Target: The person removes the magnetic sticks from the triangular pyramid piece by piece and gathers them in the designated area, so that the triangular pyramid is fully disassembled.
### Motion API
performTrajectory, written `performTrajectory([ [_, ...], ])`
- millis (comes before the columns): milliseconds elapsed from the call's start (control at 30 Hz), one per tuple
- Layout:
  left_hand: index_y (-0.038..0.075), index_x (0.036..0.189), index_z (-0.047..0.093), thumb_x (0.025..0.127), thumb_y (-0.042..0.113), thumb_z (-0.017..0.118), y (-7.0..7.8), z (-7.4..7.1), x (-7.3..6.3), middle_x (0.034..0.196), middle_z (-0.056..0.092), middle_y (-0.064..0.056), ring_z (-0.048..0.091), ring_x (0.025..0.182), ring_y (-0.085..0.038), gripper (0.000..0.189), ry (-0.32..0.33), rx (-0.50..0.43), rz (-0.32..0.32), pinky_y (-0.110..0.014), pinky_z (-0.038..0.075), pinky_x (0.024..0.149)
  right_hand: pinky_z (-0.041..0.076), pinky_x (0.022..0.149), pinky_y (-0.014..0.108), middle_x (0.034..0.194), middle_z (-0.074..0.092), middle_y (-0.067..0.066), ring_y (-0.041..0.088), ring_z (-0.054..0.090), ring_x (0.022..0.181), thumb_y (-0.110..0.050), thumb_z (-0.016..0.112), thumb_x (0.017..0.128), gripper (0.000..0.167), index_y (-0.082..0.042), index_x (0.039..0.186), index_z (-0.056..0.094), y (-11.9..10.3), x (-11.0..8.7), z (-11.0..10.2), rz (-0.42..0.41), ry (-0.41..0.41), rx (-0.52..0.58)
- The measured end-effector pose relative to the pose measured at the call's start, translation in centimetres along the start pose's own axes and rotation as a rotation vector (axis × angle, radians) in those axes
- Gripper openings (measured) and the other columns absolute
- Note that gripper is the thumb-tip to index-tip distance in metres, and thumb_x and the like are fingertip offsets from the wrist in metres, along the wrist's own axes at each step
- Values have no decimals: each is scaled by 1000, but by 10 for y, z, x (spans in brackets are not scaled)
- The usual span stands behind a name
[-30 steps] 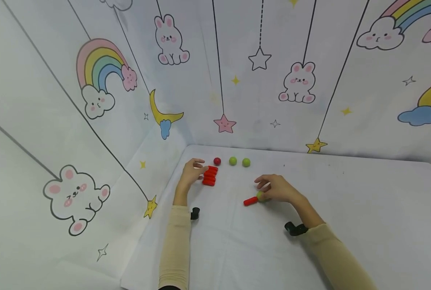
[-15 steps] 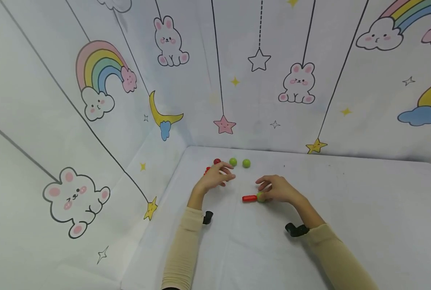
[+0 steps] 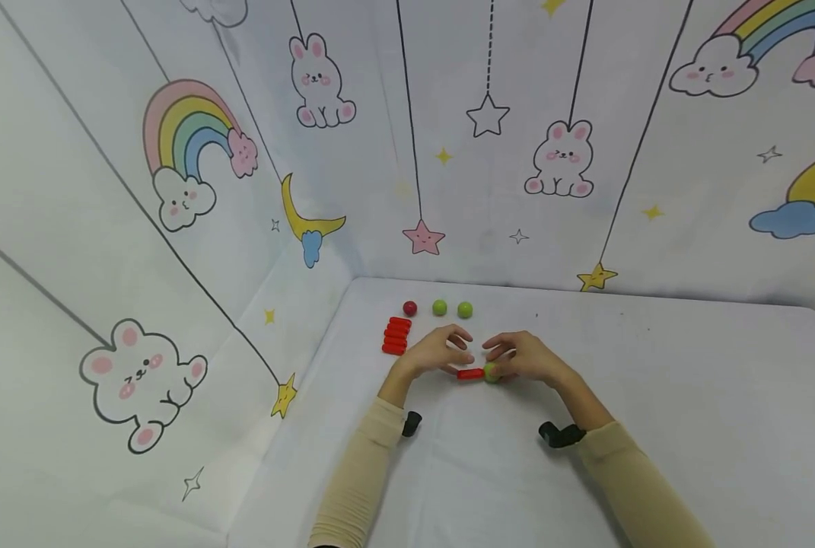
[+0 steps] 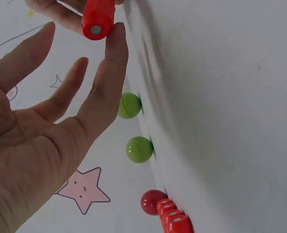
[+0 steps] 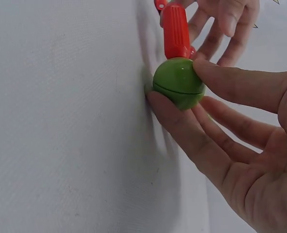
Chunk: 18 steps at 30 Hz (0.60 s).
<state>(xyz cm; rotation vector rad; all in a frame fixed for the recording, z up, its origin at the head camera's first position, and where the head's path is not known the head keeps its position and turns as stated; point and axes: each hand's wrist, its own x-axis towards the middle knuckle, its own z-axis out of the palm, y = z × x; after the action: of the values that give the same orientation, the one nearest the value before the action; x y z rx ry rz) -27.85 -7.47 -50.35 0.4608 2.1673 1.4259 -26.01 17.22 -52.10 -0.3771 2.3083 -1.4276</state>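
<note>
In the head view my right hand [image 3: 526, 356] pinches a green ball [image 5: 179, 82] between thumb and finger, just over the white table. A ribbed red rod [image 5: 176, 31] stands end-on against the ball, lined up with it. At the rod's other end is my left hand [image 3: 437, 350], its fingers spread and loosely bent. In the left wrist view one fingertip [image 4: 116, 31] meets the edge of the rod's end face; another finger stays apart from it. Whether the fingertip presses on the rod is hard to tell.
A row of several red rods [image 3: 396, 336] lies on the white table [image 3: 654, 418] to the left. Behind it are a dark red ball [image 3: 410, 308] and two green balls [image 3: 439, 307]. A patterned cloth wall [image 3: 380, 137] rises along the back and left.
My left hand has come from the row of red rods rightward and nearer, to the rod's free end. The rod has swung from slanted to nearly level; my right hand keeps its place.
</note>
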Motion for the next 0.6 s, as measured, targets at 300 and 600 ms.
performTrajectory([
  [300,5,133,63,92,3,72,-3,8,3,126,65,-15,66,93,-20,42,-28,112,9,-31,57,81,63,80,40,120,71,21,24,73,95,-3,78,88,52,4,137,61,0,1,2,-17,-15,44],
  [600,4,132,65,89,5,78,-5,7,4,125,66,-17,68,93,-19,45,49,40,3,-32,61,81,63,80,41,118,72,18,27,75,91,-4,79,88,57,2,141,58,1,2,2,32,21,81],
])
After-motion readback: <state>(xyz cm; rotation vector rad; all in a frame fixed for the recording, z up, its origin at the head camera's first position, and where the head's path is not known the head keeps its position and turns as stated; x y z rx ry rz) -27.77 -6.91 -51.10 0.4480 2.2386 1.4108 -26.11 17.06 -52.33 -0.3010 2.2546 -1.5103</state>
